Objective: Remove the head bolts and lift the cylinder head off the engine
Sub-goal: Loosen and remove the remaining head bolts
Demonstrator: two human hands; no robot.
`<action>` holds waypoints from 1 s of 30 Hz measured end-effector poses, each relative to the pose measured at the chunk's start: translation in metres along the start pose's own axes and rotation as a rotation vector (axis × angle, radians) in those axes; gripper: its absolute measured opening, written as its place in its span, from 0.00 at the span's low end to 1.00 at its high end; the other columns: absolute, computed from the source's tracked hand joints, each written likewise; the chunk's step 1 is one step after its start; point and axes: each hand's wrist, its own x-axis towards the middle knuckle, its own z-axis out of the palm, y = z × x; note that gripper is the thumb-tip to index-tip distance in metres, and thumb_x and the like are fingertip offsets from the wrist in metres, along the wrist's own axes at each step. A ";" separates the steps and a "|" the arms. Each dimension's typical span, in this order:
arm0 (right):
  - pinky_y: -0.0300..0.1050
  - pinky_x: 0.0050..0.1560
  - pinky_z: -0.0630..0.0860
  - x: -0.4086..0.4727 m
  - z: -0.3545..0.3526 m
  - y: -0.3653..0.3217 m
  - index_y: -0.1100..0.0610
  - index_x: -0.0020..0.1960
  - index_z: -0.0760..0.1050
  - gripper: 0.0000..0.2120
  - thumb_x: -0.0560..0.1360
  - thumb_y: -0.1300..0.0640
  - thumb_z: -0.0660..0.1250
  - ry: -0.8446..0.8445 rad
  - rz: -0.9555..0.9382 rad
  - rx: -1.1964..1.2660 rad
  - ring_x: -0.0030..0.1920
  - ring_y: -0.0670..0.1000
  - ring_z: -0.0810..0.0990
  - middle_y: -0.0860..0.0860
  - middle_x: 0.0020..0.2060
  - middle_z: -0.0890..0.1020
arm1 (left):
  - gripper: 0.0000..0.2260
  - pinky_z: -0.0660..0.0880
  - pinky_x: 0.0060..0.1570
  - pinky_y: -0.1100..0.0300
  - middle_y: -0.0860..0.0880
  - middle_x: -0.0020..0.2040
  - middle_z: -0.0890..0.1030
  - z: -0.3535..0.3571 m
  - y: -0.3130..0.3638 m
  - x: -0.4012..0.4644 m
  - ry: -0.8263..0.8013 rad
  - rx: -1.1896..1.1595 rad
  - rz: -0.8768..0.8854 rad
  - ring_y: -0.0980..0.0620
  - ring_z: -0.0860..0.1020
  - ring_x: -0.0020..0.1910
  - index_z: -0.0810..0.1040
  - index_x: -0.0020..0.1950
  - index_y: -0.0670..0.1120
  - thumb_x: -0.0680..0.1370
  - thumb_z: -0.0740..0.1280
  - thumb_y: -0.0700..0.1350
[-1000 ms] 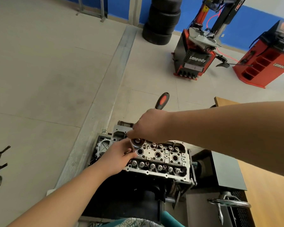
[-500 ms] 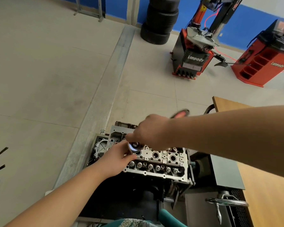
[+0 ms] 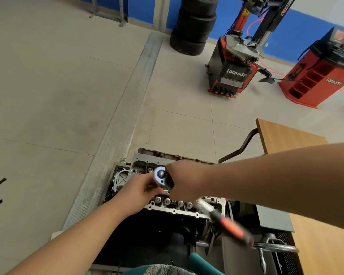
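The grey aluminium cylinder head [image 3: 177,207] sits on the engine on a stand, low in the middle of the view, with a row of round valve tops along its near edge. A ratchet wrench stands over its left end: the shiny round ratchet head [image 3: 160,174] faces up and the blurred red and black ratchet handle [image 3: 229,225] points toward the lower right. My right hand [image 3: 184,180] grips the wrench just behind the ratchet head. My left hand [image 3: 140,190] is closed around the socket shaft below the ratchet head. The bolt under the socket is hidden.
A wooden table [image 3: 286,137] and a grey box [image 3: 274,219] stand right of the engine. A chrome handwheel [image 3: 274,248] juts out at the lower right. On the far floor are stacked tyres [image 3: 195,26], a red tyre changer [image 3: 234,76] and a red wheel balancer [image 3: 320,76].
The wrench handle has swung from pointing away from me, round to the right, to pointing toward the lower right. My right hand turned with it; my left hand stayed at the socket.
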 end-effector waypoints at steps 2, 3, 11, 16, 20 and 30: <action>0.42 0.31 0.69 0.006 -0.016 0.006 0.50 0.53 0.70 0.11 0.75 0.61 0.68 0.078 -0.157 -0.335 0.36 0.47 0.76 0.47 0.39 0.79 | 0.19 0.73 0.57 0.68 0.70 0.55 0.82 -0.003 0.001 -0.003 -0.049 -0.001 -0.032 0.71 0.78 0.57 0.75 0.60 0.74 0.81 0.71 0.48; 0.43 0.35 0.71 0.009 -0.027 0.009 0.49 0.56 0.69 0.14 0.76 0.61 0.69 0.103 -0.251 -0.541 0.36 0.48 0.77 0.46 0.39 0.78 | 0.17 0.71 0.58 0.69 0.74 0.55 0.80 -0.004 0.002 -0.003 -0.079 0.029 -0.032 0.74 0.76 0.57 0.74 0.62 0.73 0.82 0.70 0.49; 0.53 0.55 0.80 0.038 -0.054 -0.029 0.51 0.63 0.75 0.11 0.82 0.58 0.65 0.304 -0.806 -1.225 0.49 0.58 0.82 0.49 0.48 0.84 | 0.06 0.68 0.49 0.80 0.63 0.52 0.83 0.000 -0.006 -0.007 0.045 0.142 -0.028 0.75 0.76 0.51 0.85 0.57 0.55 0.81 0.71 0.48; 0.45 0.29 0.69 0.021 -0.035 -0.011 0.56 0.56 0.76 0.07 0.78 0.59 0.69 0.100 -0.196 -0.746 0.32 0.50 0.75 0.49 0.37 0.77 | 0.05 0.75 0.49 0.66 0.67 0.46 0.83 0.007 -0.005 -0.010 0.145 -0.004 -0.057 0.68 0.81 0.48 0.83 0.51 0.58 0.79 0.74 0.46; 0.43 0.30 0.81 -0.001 -0.016 -0.001 0.59 0.47 0.79 0.07 0.74 0.56 0.73 -0.113 0.115 0.069 0.31 0.51 0.86 0.54 0.38 0.86 | 0.10 0.76 0.49 0.61 0.65 0.45 0.83 0.013 0.006 -0.005 0.130 0.019 -0.027 0.65 0.81 0.47 0.79 0.51 0.61 0.79 0.74 0.45; 0.49 0.45 0.79 0.014 -0.059 -0.011 0.51 0.65 0.70 0.14 0.81 0.60 0.65 0.259 -0.498 -1.041 0.41 0.57 0.79 0.50 0.43 0.81 | 0.10 0.67 0.57 0.72 0.74 0.54 0.81 -0.010 0.001 -0.001 -0.034 0.101 -0.048 0.76 0.75 0.56 0.80 0.63 0.60 0.82 0.68 0.51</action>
